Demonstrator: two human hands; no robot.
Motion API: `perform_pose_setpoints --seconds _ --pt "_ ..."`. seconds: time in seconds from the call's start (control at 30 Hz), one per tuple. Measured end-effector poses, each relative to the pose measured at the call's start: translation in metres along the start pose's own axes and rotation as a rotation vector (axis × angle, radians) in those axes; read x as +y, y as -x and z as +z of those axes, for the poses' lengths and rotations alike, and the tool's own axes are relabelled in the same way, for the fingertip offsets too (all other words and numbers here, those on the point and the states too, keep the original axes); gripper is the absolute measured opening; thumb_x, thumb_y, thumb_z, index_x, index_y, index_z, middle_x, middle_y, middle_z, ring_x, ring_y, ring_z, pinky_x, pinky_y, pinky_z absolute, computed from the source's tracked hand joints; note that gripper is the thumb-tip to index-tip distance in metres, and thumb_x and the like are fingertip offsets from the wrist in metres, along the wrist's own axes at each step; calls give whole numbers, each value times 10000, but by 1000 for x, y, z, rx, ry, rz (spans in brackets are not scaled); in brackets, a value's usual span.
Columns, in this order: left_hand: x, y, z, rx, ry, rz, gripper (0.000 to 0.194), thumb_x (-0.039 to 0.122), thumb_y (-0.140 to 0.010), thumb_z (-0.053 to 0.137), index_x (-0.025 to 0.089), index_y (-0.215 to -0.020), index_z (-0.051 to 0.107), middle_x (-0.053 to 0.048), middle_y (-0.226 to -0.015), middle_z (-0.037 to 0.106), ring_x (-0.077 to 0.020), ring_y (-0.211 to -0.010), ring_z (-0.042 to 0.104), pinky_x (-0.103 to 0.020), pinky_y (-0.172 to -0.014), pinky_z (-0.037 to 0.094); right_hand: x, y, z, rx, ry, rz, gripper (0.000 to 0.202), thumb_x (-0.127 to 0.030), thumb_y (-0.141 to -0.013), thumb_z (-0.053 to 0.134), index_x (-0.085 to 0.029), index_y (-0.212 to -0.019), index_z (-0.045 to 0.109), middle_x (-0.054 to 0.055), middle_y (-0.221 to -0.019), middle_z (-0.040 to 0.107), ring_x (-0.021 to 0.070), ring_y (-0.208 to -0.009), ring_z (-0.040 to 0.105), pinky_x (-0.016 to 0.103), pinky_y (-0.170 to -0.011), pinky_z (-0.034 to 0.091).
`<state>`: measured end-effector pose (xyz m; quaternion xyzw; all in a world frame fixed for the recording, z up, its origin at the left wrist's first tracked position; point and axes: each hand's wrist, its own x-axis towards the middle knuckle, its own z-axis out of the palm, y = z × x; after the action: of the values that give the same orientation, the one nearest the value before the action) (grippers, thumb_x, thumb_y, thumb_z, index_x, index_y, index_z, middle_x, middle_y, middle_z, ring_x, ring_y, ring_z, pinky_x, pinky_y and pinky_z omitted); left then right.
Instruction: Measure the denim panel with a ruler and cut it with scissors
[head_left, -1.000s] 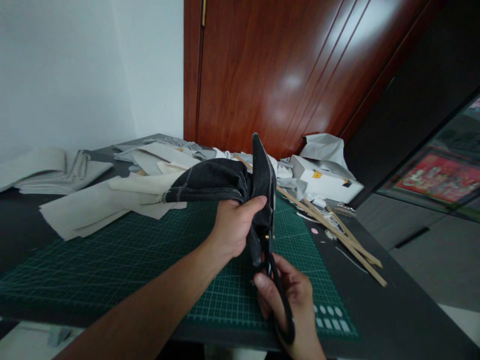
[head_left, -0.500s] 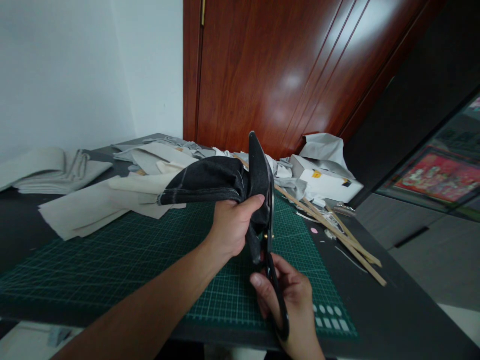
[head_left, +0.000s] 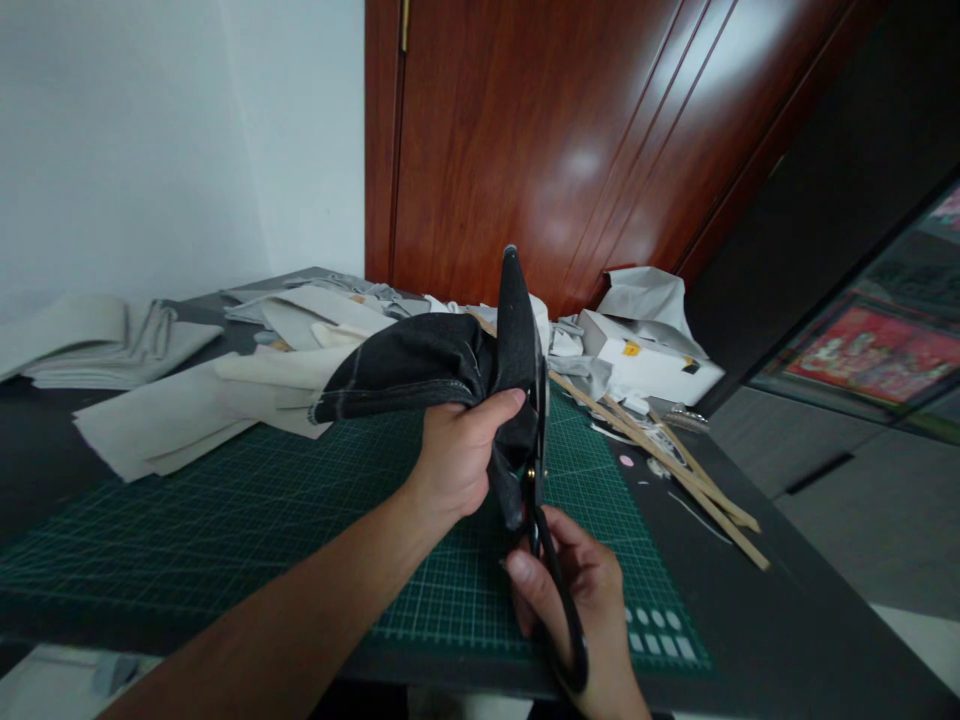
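Black fabric (head_left: 409, 358) with a stitched seam is bunched in my left hand (head_left: 459, 455), whose thumb presses on top of it. One flap of the cloth droops to the left, and another stands up in a point. My right hand (head_left: 581, 590) is wrapped round the black handles of a pair of scissors (head_left: 562, 590). The scissor blades point away from me, along the right side of the cloth. The cloth hides part of the blades, so I cannot tell how far apart they are. Both hands are above a green cutting mat (head_left: 442, 590).
Pale fabric pieces (head_left: 172, 410) lie on the left of the dark table (head_left: 810, 620). Folded cloth (head_left: 97, 345) sits farther left. Wooden strips (head_left: 675, 470), scraps and a white box (head_left: 652, 365) are on the right. A reddish wooden door (head_left: 525, 150) stands behind.
The upright point of the black fabric stands slightly higher. The left flap's tip has shifted slightly left and down. Both hands keep their hold, nearly in place.
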<state>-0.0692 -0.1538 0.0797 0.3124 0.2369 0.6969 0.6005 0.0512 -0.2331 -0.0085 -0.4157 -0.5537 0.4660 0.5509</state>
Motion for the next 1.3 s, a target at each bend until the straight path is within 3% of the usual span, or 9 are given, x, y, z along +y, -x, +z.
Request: perform_pose_setpoints --seconds 0.2,0.33,0.5,0.7,1.07,1.3 --pt "-3 2 0 -3 -7 -45 225 219 -618 881 152 -790 751 -40 -759 778 -200 -661 728 -329 -659 608 -1 -1 -4 -10 -21 -9 333 -444 -843 864 -202 -1019 717 -79 -586 516 89 -443 419 189 -394 402" --pt "-5 3 1 -8 -14 -53 246 204 -598 882 148 -801 755 -36 -768 779 -173 -626 704 -293 -601 596 1 -5 -5 -3 -31 -19 332 -451 -840 866 -203 -1001 714 -80 -599 517 79 -435 410 181 -384 390" --pt "-9 7 1 -42 -26 -137 211 227 -606 859 128 -753 746 -18 -634 714 -159 -493 632 -297 -483 561 0 -8 -5 19 -32 -40 345 -459 -848 860 -187 -1006 717 -83 -565 519 70 -419 401 168 -378 368" --pt "-11 9 0 -38 -37 -166 197 231 -589 865 118 -705 752 -30 -668 718 -147 -542 645 -275 -517 560 -6 -8 -2 74 -77 -50 384 -486 -814 878 -168 -974 736 -82 -537 513 64 -405 380 164 -366 345" --pt "-14 9 -1 -16 -43 -180 186 228 -576 861 111 -674 756 -41 -679 728 -151 -547 645 -288 -533 567 0 -8 -5 71 -48 -26 418 -475 -835 869 -160 -1081 746 -91 -542 491 58 -406 369 158 -371 321" --pt "-15 9 -1 -11 -33 -160 206 215 -574 861 108 -728 774 -55 -716 760 -158 -558 657 -292 -550 569 -4 -9 -2 100 -21 6 444 -512 -798 874 -146 -1004 732 -96 -504 463 58 -381 356 160 -356 284"
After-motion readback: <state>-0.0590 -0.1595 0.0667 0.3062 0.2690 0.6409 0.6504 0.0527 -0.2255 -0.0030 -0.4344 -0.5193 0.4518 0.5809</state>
